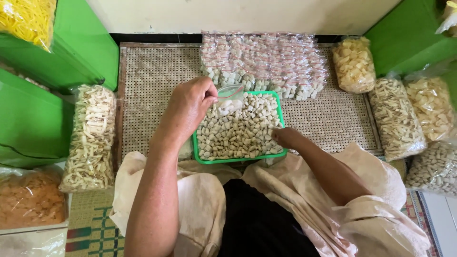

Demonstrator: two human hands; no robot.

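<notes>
Small clear zip bag partly filled with pale cracker pieces, held upright over the far-left corner of the green tray. Left hand pinches the bag's top edge, fingers closed on it. Right hand is down at the tray's right edge among the loose pieces; fingers curled, can't tell if gripping any. Tray sits on a woven mat. Stack of filled small bags just beyond the tray. Large snack bags flank both sides.
</notes>
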